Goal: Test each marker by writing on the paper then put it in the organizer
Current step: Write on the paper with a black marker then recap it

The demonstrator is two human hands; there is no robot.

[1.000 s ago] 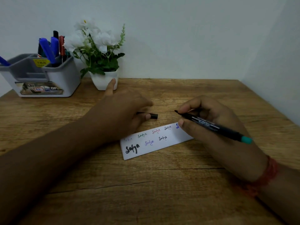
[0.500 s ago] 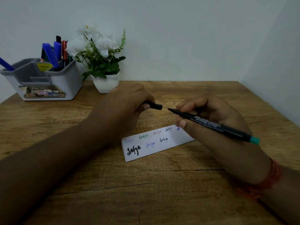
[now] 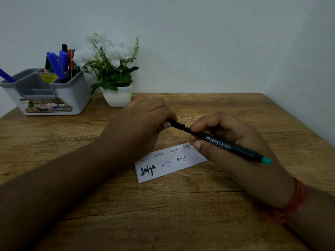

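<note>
Two hands meet at the middle of the frame above a wood-grain bench point(image 3: 208, 214) with a long dark crack running through its lower part. The right hand point(image 3: 233, 151) grips a slim black marker point(image 3: 224, 144), a smooth round barrel with white lettering and a teal end cap pointing toward the lower right. The left hand point(image 3: 143, 127) is closed around a black cap point(image 3: 176, 124), a short tube that meets the marker's tip end; whether the tip is fully inside cannot be told, since the fingers hide part of the joint.

Below the hands lies the paper point(image 3: 172, 163), a white strip with a crisp edge, flat on the bench and bearing one word written several times in black, blue, green and red; its right end is covered by the right hand. A red thread band point(image 3: 299, 194) circles the right wrist.

At the upper left stands the organizer point(image 3: 72, 98), smooth grey and white plastic with compartments, holding blue, red and black pens point(image 3: 62, 64); its left side is cut off by the frame. Just beside it sits a white pot point(image 3: 117, 96) of white flowers with green leaves.
</note>
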